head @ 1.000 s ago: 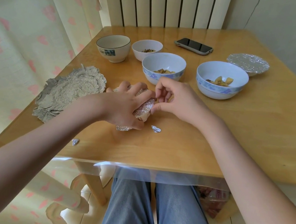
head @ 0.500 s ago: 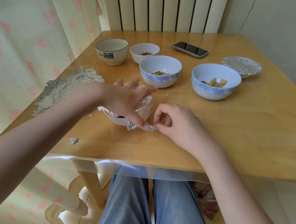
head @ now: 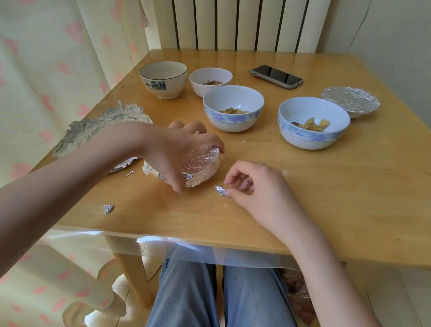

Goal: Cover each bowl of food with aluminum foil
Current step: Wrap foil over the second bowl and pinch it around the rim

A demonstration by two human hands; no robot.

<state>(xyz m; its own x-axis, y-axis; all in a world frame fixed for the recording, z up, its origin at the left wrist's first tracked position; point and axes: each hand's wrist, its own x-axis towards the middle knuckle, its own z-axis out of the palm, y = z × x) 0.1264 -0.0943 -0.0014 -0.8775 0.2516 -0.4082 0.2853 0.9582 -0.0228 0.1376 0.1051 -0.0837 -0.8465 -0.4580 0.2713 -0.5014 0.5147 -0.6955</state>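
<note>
My left hand (head: 173,154) reaches in from the left, forearm bare, fingers curled over and gripping a foil-wrapped bowl (head: 202,168), thumb down at its near edge. My right hand (head: 254,188) rests on the worktop (head: 341,210), fingers loosely curled, fingertips (head: 228,192) touching a foil scrap (head: 220,190).

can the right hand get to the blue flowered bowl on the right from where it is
Probably yes. The right hand rests on the table by a foil scrap, and only bare tabletop lies between it and the blue flowered bowl. The left hand, gripping the foil-wrapped bowl, sits off to the side.
</note>
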